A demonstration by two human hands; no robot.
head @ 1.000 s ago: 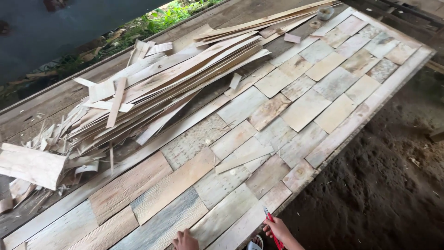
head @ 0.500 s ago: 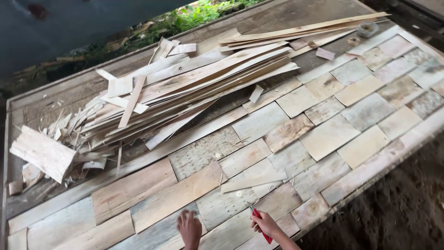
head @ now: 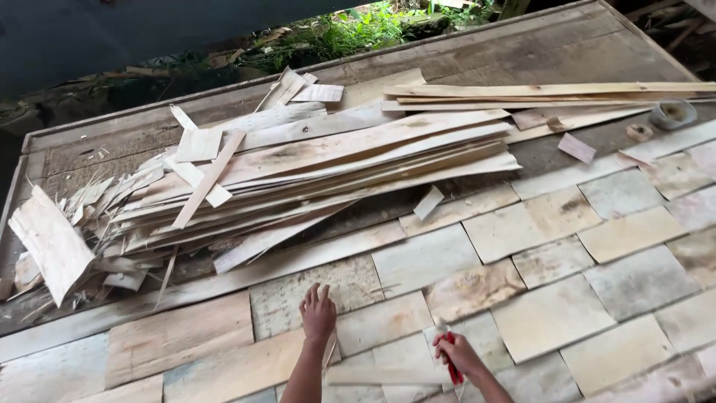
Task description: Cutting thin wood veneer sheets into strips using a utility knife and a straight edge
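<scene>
My left hand (head: 318, 314) lies flat, fingers apart, pressing on the laid-out thin wood veneer pieces (head: 418, 298) near the bottom middle. My right hand (head: 456, 353) grips a small red-handled tool (head: 450, 357) just to the right, its tip resting on a pale veneer piece. A thin narrow veneer strip (head: 388, 375) lies between the two hands. The veneer pieces are rectangular, fitted side by side like tiles across the wooden table (head: 522, 52).
A heap of long veneer strips (head: 313, 172) covers the table's middle and left. Several long slats (head: 552, 93) lie at the back right, with a tape roll (head: 673, 113) beside them. Broken scraps (head: 52, 239) lie at the left edge. Grass (head: 350, 26) shows beyond the table.
Both hands have moved further up onto the veneer sheet, the left now spread flat on it. The view has shifted so the heap sits more central.
</scene>
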